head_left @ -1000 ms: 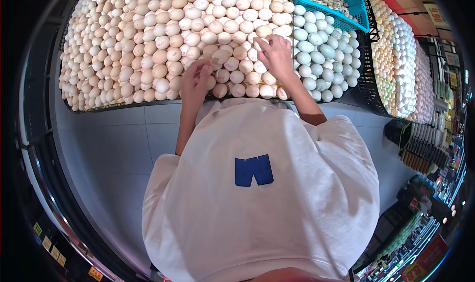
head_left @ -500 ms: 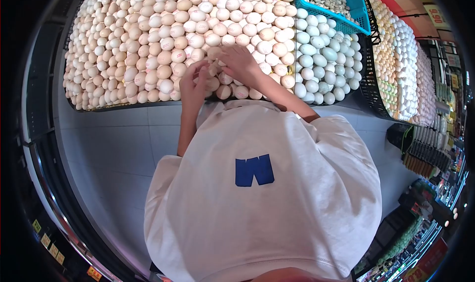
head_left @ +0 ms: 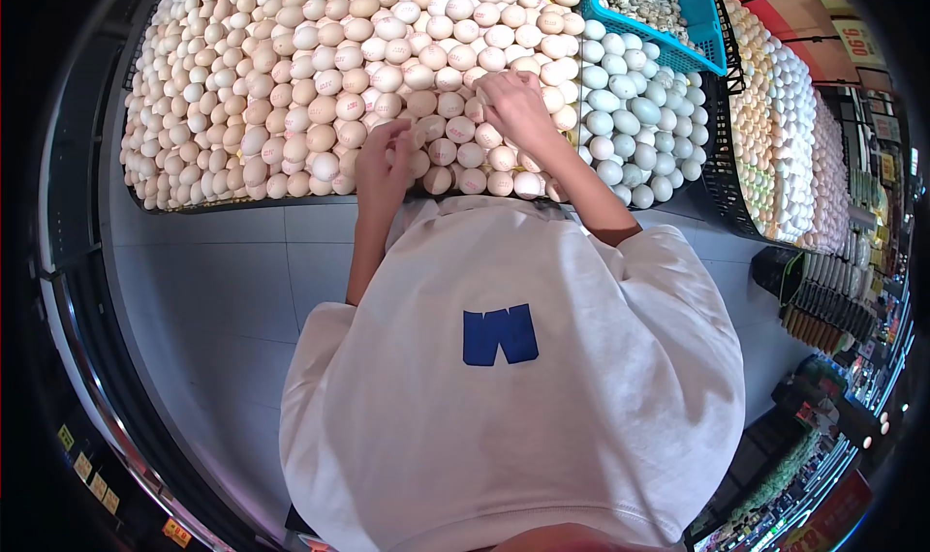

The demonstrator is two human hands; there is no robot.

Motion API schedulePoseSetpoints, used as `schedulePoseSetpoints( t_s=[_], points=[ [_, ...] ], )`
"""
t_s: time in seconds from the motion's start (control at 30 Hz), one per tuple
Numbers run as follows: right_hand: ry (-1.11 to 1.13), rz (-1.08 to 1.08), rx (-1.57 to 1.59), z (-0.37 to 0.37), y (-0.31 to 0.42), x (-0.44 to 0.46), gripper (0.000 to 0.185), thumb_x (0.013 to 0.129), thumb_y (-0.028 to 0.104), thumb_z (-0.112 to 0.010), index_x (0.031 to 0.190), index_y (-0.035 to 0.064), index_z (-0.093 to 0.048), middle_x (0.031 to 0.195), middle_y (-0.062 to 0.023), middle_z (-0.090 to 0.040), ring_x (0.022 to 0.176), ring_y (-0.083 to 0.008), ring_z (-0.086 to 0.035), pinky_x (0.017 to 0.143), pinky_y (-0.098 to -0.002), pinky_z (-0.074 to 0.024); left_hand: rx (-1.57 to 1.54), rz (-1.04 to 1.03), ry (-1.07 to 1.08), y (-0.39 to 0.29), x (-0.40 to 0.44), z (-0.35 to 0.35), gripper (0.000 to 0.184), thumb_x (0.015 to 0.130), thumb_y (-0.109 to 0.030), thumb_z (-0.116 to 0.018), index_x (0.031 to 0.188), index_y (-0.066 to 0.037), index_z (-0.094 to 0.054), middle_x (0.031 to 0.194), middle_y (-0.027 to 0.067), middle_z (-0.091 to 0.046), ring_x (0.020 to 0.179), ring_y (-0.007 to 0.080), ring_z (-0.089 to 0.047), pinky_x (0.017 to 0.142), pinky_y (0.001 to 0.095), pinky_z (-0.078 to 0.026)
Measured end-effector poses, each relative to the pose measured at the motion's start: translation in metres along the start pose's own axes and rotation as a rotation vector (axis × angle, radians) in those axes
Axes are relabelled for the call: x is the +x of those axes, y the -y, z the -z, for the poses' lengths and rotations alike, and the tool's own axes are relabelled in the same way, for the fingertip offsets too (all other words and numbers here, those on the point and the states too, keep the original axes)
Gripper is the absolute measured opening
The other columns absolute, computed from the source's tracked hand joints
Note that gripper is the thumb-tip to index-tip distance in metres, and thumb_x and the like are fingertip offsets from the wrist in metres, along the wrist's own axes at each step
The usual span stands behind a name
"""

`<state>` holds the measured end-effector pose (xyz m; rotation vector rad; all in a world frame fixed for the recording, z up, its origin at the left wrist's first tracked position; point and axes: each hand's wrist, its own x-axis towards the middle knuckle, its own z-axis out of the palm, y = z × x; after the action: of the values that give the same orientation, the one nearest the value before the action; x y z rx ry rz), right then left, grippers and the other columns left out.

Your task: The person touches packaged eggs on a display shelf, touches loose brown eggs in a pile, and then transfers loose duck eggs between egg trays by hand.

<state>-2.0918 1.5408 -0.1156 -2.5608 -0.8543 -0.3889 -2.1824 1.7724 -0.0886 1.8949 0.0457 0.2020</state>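
Grey floor (head_left: 218,291); left grip (head_left: 384,165) half-curled, right grip (head_left: 518,107) bent over eggs (head_left: 441,152), contact unclear

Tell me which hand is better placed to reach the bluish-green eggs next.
Probably the right hand: it is nearer the bluish-green eggs, while the left hand is farther left, over the brown eggs.

A grocery shop: heaped eggs (head_left: 291,92), price signs (head_left: 855,41) (red-numbered).
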Motion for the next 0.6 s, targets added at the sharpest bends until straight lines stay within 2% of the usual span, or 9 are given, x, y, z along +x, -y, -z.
schedulePoseSetpoints(
  t_s=[0.07, 0.17, 0.27, 0.4, 0.5, 0.57, 0.6],
  points=[
    [0.022, 0.024, -0.045, 0.000, -0.001, 0.000, 0.030, 0.077, 0.009, -0.065, 0.107, 0.0087, -0.064, 0.099, -0.0056, -0.063, 0.098, -0.0209, -0.060, 0.091, -0.0409, -0.0383, 0.014, -0.043, -0.013, 0.001, 0.001, 0.000, 0.024, 0.096, -0.014, -0.057, 0.112, 0.002, -0.064, 0.100, 0.0128, -0.067, 0.085, 0.0185, -0.063, 0.076, 0.0301, -0.051],
    [0.000, 0.042, -0.055, 0.001, -0.001, 0.000, 0.027, 0.078, 0.009, -0.064, 0.105, 0.0082, -0.063, 0.096, -0.0055, -0.063, 0.095, -0.0209, -0.062, 0.092, -0.0419, -0.0388, 0.016, 0.003, 0.001, -0.005, 0.002, 0.003, 0.023, 0.096, -0.013, -0.056, 0.112, 0.002, -0.064, 0.100, 0.0126, -0.067, 0.087, 0.0187, -0.063, 0.077, 0.0305, -0.051],
    [0.008, 0.025, -0.060, -0.001, -0.002, -0.002, 0.028, 0.078, 0.009, -0.064, 0.106, 0.0092, -0.064, 0.096, -0.0062, -0.062, 0.097, -0.0218, -0.061, 0.093, -0.0421, -0.0394, 0.012, -0.058, -0.048, 0.000, 0.004, 0.006, 0.021, 0.095, -0.010, -0.056, 0.111, 0.001, -0.064, 0.099, 0.0120, -0.067, 0.089, 0.0184, -0.064, 0.078, 0.0309, -0.052],
    [0.014, 0.020, -0.043, 0.003, 0.000, -0.002, 0.033, 0.077, 0.016, -0.069, 0.109, 0.0087, -0.065, 0.100, -0.0073, -0.060, 0.102, -0.0238, -0.059, 0.095, -0.0417, -0.0398, 0.073, -0.025, -0.043, -0.006, 0.006, 0.013, 0.019, 0.094, -0.008, -0.057, 0.110, 0.000, -0.065, 0.101, 0.0127, -0.066, 0.089, 0.0205, -0.065, 0.079, 0.0320, -0.052],
    [0.005, 0.019, -0.030, 0.008, 0.001, -0.002, 0.037, 0.076, 0.020, -0.072, 0.111, 0.0077, -0.065, 0.103, -0.0079, -0.060, 0.104, -0.0247, -0.058, 0.095, -0.0410, -0.0399, 0.260, -0.100, 0.051, -0.007, 0.009, 0.017, 0.022, 0.087, -0.005, -0.062, 0.109, -0.001, -0.065, 0.105, 0.0130, -0.066, 0.092, 0.0254, -0.064, 0.084, 0.0356, -0.052],
    [-0.002, 0.022, -0.027, 0.009, 0.002, -0.002, 0.039, 0.076, 0.021, -0.073, 0.111, 0.0072, -0.065, 0.105, -0.0083, -0.059, 0.105, -0.0249, -0.058, 0.095, -0.0407, -0.0399, 0.464, -0.265, 0.215, -0.005, 0.016, 0.017, 0.032, 0.077, -0.003, -0.067, 0.109, -0.002, -0.064, 0.106, 0.0133, -0.065, 0.096, 0.0308, -0.062, 0.086, 0.0399, -0.050],
    [-0.023, 0.014, -0.006, 0.009, 0.003, -0.002, 0.038, 0.076, 0.020, -0.073, 0.111, 0.0070, -0.065, 0.106, -0.0085, -0.060, 0.105, -0.0252, -0.058, 0.095, -0.0405, -0.0399, 0.465, -0.267, 0.216, -0.003, 0.019, 0.017, 0.032, 0.077, -0.003, -0.067, 0.109, -0.002, -0.064, 0.106, 0.0133, -0.065, 0.096, 0.0308, -0.062, 0.086, 0.0399, -0.050]
  ],
)
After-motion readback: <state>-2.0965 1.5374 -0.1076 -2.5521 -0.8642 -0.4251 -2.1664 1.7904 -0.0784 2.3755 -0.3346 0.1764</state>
